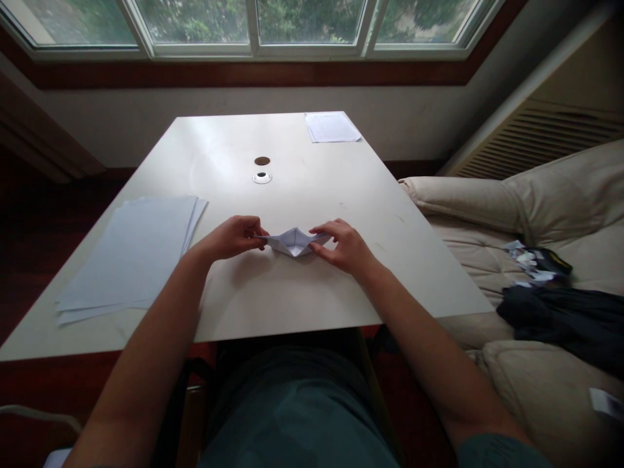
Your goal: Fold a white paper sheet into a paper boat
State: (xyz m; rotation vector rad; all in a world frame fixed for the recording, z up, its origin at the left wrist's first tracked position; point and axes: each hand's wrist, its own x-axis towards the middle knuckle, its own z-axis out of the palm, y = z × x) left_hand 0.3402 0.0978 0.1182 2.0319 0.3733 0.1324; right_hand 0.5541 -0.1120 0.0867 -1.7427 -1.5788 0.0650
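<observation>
White paper boat (294, 242) at frame centre, creased and pointed; left hand (228, 238) and right hand (340, 246) pinch its ends, fingers closed.

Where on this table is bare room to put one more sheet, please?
Bare tabletop lies right of the metal grommet, between the far sheets and the right hand. Another patch lies between the grommet and the paper stack. It is crowded at the folded paper and the left hand.

The room is dim. Soft light comes in through the big windows (251, 26) far past the hands, and they look very bright. The left hand (229, 238) drops a faint shadow (241, 272) on the white table (312, 286). The picture's edges bend and look a bit blurry.
</observation>
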